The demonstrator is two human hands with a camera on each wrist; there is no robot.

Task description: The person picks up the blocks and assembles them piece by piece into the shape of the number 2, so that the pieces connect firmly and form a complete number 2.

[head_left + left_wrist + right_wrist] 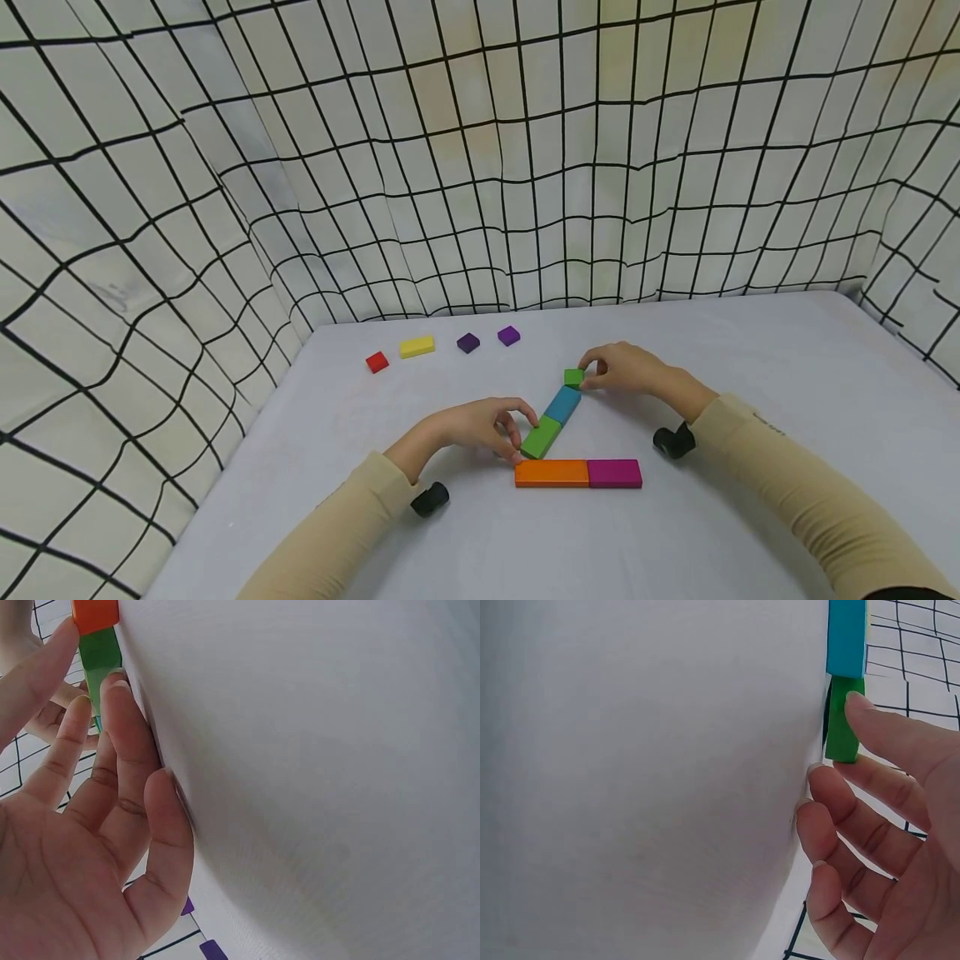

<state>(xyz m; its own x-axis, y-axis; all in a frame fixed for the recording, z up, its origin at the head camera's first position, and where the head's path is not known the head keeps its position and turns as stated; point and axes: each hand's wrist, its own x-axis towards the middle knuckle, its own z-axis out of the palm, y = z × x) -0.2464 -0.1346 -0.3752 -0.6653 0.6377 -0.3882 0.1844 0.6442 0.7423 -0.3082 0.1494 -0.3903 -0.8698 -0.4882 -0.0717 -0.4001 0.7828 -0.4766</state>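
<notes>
My right hand (626, 367) pinches a small green block (573, 377) between thumb and index finger, at the upper end of a slanted row. Touching it is a blue block (562, 405), then a longer green block (541, 437). In the right wrist view the thumb lies on the small green block (843, 724), against the blue one (847, 637). Beside the longer green block, my left hand (480, 425) rests its fingertips along the side, thumb near the corner of an orange block (551, 473). A magenta block (615, 473) continues the orange one in a straight row.
Toward the back left of the white table (750, 350) lie a red block (377, 362), a yellow block (417, 347), a dark purple block (468, 342) and a purple block (508, 336). Black netting (495, 158) hangs behind the table and along its sides.
</notes>
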